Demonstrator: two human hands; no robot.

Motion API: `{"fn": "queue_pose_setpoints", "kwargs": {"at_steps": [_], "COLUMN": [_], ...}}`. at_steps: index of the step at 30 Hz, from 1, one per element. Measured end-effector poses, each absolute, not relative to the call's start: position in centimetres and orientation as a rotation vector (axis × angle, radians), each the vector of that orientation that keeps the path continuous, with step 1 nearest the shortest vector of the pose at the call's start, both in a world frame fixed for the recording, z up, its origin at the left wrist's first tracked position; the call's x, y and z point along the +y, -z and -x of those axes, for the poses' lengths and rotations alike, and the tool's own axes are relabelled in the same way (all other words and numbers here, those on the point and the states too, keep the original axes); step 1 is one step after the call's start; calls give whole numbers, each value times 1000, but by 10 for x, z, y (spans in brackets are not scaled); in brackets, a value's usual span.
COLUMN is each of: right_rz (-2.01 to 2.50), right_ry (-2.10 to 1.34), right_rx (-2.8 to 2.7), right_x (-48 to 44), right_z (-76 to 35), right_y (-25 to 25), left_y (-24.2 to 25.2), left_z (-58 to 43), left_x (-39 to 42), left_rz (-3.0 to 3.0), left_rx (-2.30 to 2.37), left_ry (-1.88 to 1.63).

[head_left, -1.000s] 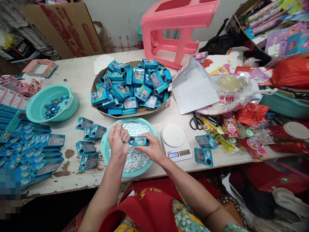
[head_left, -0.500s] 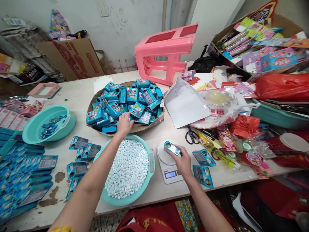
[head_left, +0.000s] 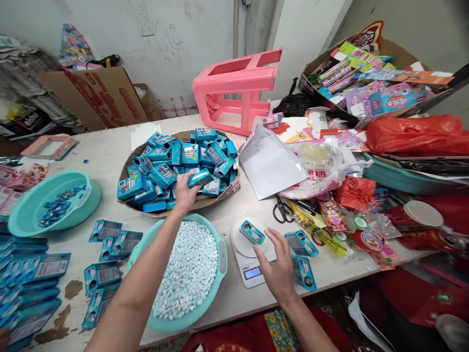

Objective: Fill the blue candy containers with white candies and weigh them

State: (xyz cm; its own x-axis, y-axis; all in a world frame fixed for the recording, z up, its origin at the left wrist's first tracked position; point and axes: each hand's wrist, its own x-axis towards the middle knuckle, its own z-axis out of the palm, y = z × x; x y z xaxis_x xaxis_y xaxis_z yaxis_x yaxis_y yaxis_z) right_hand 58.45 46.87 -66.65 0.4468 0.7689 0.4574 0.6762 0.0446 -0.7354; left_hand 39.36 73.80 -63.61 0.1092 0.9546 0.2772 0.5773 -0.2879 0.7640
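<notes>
My left hand (head_left: 186, 190) is closed on a blue candy tin (head_left: 200, 179) at the front of a cardboard tray (head_left: 234, 186) heaped with similar tins. Another blue candy tin (head_left: 252, 232) lies on the round pan of a white kitchen scale (head_left: 253, 276), whose small display is lit. Just right of that tin, my right hand (head_left: 278, 266) hovers with its fingers apart and nothing in them. Below my left forearm stands a turquoise basin (head_left: 222, 256) full of small white and pale-blue candies (head_left: 186, 269).
Several blue tins (head_left: 104, 275) stand left of the candy basin, with more (head_left: 302, 243) right of the scale. Another turquoise basin (head_left: 90, 205) holds small blue pieces. Black scissors (head_left: 283, 211), a paper sheet (head_left: 271, 161) and a pink stool (head_left: 234, 88) lie farther back.
My right hand has let go of the tin, which now rests on the scale, and has opened. My left hand has picked a tin up from the heap. The view has shifted slightly.
</notes>
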Motion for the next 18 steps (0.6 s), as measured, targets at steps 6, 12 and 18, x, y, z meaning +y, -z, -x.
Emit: {"fn": "queue_pose_setpoints", "kwargs": {"at_steps": [6, 12, 18], "right_rz": [1439, 1341, 1298], "right_ry": [-9, -417, -1215], "right_rx": [-1550, -1613, -956], "right_x": [486, 497, 467], "right_z": [-531, -502, -514], "right_y": [649, 642, 640], "left_y": [593, 598, 683], "left_z": [-365, -337, -304], "left_x": [621, 562, 586], "left_rz": [-965, -1171, -1871], "left_rx": [1326, 1196, 1652], "left_ry": [-833, -660, -600]}}
